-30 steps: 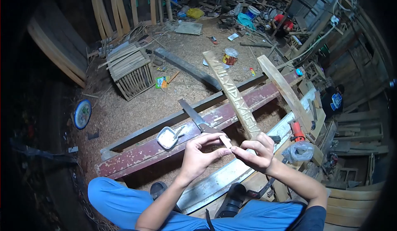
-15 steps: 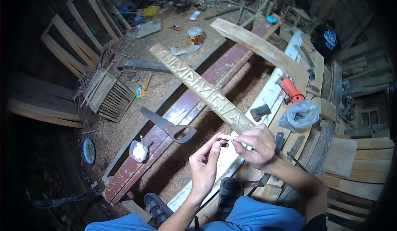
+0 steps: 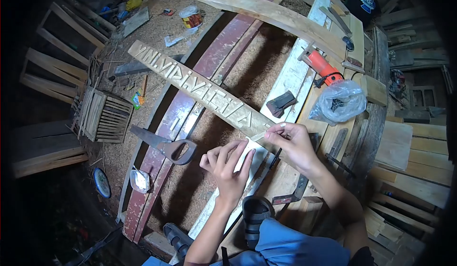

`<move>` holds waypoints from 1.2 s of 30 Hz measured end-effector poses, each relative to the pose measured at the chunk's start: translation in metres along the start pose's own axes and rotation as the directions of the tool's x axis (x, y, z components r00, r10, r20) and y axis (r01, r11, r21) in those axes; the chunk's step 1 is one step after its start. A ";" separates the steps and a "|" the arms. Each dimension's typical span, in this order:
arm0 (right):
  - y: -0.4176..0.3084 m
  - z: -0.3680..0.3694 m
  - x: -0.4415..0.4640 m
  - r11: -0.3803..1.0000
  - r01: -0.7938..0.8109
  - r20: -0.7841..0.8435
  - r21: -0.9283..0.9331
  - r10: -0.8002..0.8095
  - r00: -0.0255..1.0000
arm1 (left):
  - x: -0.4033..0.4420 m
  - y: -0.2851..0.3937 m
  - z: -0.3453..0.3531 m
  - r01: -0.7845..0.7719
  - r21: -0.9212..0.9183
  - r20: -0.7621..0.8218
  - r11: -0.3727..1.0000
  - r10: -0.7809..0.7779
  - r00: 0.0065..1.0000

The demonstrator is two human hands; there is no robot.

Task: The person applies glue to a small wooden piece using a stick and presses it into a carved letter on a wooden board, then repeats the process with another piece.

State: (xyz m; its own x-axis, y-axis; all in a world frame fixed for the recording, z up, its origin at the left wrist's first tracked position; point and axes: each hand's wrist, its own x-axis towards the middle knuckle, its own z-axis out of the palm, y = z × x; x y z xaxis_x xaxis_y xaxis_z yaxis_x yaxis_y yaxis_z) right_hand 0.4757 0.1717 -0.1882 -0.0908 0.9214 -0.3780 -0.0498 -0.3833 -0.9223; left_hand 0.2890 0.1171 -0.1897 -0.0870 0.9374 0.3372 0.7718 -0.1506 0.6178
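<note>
Pinching a small pale wooden sliver [image 3: 258, 136] in right hand [image 3: 296, 147], near carved tan plank [image 3: 190, 86] slanting forward-left; curling left hand [image 3: 228, 175], unclear whether gripping.

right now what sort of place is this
Probably a rough woodworking shop: a handsaw lies across a worn red beam, a red power tool sits nearby, and what look like wood shavings cover the ground.
</note>
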 end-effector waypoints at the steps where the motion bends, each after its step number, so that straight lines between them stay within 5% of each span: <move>1: -0.001 -0.003 0.002 0.998 -0.037 0.028 0.047 0.036 0.999 | 0.000 -0.002 0.006 -0.017 -0.005 0.006 1.000 0.017 1.000; 22: 0.033 -0.013 0.018 0.989 -0.135 0.068 -0.058 0.139 0.988 | -0.015 -0.021 0.047 0.058 -0.133 0.050 0.989 -0.051 0.997; 33: 0.043 -0.005 0.019 0.889 0.104 0.024 -0.445 -0.105 0.994 | -0.011 -0.029 0.042 0.113 -0.133 0.057 0.985 -0.107 0.993; 36: 0.046 0.000 0.014 0.893 0.201 0.046 -0.404 -0.199 0.979 | -0.015 -0.032 0.042 0.155 -0.170 0.070 0.973 -0.145 0.987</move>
State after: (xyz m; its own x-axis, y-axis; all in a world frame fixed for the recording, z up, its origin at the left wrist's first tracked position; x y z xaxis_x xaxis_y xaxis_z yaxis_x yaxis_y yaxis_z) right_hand 0.4720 0.1675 -0.2356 -0.1251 0.9752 -0.1827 0.3391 -0.1310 -0.9316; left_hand 0.2914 0.1210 -0.2443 -0.1535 0.9689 0.1941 0.6305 -0.0552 0.7742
